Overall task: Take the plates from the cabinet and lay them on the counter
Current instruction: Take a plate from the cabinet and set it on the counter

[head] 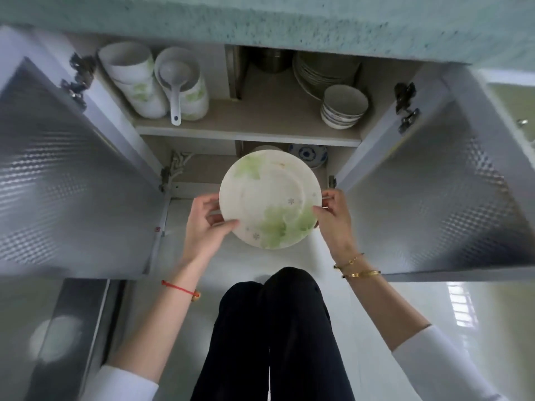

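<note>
In the head view, a round white ceramic plate with pale green leaf prints point(269, 198) is in the middle of the picture, in front of the lower shelf of the open cabinet point(246, 131). The left hand point(207, 224) clamps the plate's rim at 8 o'clock, with the thumb on the top face and the fingers under it. The right hand point(333, 215) clamps the rim at 4 o'clock in the same way. More plate edges seem to show under the top one, but I cannot tell how many.

Behind the plate, at 1 o'clock, a white dish with blue flower pattern point(308, 154) stays on the lower shelf. On the upper shelf, at 11 o'clock, two stacks of white bowls with green prints point(136, 79) stand, with a white plastic spoon point(173, 82) in one stack. At 1 o'clock are a leaning stack of pale plates point(321, 70) and a stack of small bowls with blue rims point(343, 107). The speckled green counter point(260, 21) runs along 12 o'clock. Both frosted doors stand open.
</note>
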The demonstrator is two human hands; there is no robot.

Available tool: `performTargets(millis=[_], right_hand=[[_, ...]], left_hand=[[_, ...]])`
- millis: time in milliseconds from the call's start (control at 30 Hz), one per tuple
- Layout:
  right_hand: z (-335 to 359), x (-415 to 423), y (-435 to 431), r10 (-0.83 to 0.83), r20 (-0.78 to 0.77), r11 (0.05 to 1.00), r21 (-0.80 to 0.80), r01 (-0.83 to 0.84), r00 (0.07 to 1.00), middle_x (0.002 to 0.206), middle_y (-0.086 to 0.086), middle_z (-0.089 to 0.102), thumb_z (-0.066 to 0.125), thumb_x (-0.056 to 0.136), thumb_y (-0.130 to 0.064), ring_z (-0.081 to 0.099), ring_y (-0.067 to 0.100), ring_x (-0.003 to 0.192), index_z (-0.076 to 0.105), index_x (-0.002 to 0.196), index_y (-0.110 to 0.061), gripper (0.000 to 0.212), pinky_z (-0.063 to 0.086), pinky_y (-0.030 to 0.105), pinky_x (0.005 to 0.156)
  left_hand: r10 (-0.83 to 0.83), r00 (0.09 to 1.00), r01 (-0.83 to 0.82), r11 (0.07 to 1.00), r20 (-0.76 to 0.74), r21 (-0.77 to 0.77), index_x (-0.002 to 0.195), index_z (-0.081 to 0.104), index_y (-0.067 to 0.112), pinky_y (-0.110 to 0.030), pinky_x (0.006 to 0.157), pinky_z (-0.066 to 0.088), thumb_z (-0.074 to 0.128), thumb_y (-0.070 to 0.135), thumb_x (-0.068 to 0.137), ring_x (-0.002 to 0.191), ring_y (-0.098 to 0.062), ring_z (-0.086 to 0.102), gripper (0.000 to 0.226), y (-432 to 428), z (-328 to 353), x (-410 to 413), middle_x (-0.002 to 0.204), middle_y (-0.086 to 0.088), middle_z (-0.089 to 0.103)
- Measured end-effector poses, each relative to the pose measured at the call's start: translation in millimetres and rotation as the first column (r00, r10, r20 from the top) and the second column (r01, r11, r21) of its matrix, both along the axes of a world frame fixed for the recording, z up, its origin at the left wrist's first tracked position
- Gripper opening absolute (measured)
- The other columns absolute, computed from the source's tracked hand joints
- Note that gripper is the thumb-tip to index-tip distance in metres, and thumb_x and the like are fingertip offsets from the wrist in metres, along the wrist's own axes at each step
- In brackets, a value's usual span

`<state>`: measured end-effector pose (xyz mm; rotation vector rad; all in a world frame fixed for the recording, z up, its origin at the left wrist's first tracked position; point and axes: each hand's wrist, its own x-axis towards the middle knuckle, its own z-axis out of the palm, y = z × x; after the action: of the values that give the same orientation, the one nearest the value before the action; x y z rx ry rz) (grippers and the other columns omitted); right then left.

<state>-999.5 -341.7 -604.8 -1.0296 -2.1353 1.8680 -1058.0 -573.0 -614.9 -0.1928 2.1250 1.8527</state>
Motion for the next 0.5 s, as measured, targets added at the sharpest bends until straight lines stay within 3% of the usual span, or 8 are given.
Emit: performTargets(millis=[67, 200, 333, 500], right_hand=[[42.2, 17.6, -12.1, 0.013, -0.007, 1.000, -0.002, -0.013, 1.000, 0.093, -0.001, 0.063, 0.051, 0.073, -0.012, 0.058, 0.014, 0.073, 0.051, 0.100, -0.017, 0.028, 0.046, 0.024, 0.059], [122.2, 51.0, -33.0, 0.017, 0.033, 0.999, 0.039, -0.019, 0.999, 0.093, -0.001, 0.063, 0.050, 0.076, -0.009, 0.059, 0.022, 0.078, 0.050, 0.100, -0.019, 0.026, 0.050, 0.041, 0.067], [201.5, 86.6, -60.7, -0.004, 0.042, 0.999, 0.051, 0.002, 0.999, 0.091, -0.001, 0.064, 0.049, 0.078, -0.007, 0.059, 0.022, 0.076, 0.048, 0.089, -0.033, 0.028, 0.051, 0.042, 0.066], [288.6, 139.4, -89.8, -0.055, 0.040, 0.996, 0.067, 0.052, 0.998, 0.094, 0.014, 0.063, 0.048, 0.076, -0.012, 0.057, 0.037, 0.076, 0.045, 0.087, -0.035, 0.026, 0.051, 0.052, 0.065]], left_hand=[[0.000, 1.000, 0.000, 1.000, -0.008, -0.025, 0.119, 0.050, 0.010, -0.011, 0.064, 0.052, 0.076, -0.015, 0.073, 0.073, 0.005, 0.066, 0.058, -10.7, 38.7, 16.2, 0.107, 0.003, 0.064], [0.005, 1.000, -0.004, 0.999, 0.004, -0.044, 0.121, 0.049, 0.010, -0.014, 0.064, 0.054, 0.078, -0.012, 0.073, 0.081, -0.009, 0.064, 0.061, -33.0, 123.0, 46.5, 0.105, 0.005, 0.063], [-0.020, 1.000, 0.020, 0.998, 0.011, -0.059, 0.113, 0.050, 0.024, -0.018, 0.067, 0.054, 0.079, -0.010, 0.071, 0.081, -0.006, 0.065, 0.061, -60.2, 200.8, 76.7, 0.108, 0.003, 0.064], [-0.085, 0.996, 0.085, 0.996, 0.039, 0.006, 0.106, 0.052, 0.035, -0.017, 0.065, 0.054, 0.081, 0.004, 0.072, 0.078, 0.000, 0.067, 0.054, -86.2, 286.6, 113.7, 0.109, 0.004, 0.065]])
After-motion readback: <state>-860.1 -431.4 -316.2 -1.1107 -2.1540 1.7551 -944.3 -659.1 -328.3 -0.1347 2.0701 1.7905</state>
